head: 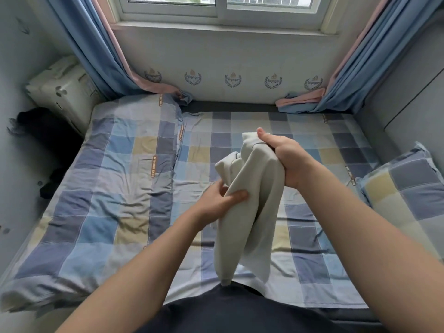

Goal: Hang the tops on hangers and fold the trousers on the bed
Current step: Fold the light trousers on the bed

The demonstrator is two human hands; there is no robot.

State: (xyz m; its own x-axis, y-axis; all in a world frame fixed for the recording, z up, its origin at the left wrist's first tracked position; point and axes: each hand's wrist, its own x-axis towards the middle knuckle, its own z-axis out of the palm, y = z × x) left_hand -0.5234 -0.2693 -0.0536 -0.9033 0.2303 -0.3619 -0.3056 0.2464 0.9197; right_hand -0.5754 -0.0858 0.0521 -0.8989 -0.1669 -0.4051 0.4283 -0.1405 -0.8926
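Observation:
A pale cream garment [252, 212] hangs bunched in the air above the checked bed [312, 236]. My right hand [286, 159] grips its top end, fingers curled round the cloth. My left hand [221, 198] pinches a fold lower down on its left side, thumb on the outside. The cloth's lower end dangles down to my dark shirt. Whether the garment is a top or trousers cannot be told from its bunched shape.
A folded checked quilt [108, 188] covers the bed's left half. A matching pillow [406, 186] lies at the right edge. Blue and pink curtains [101, 58] hang at both sides of the window. A white box [64, 92] and dark clothing [45, 140] sit at far left.

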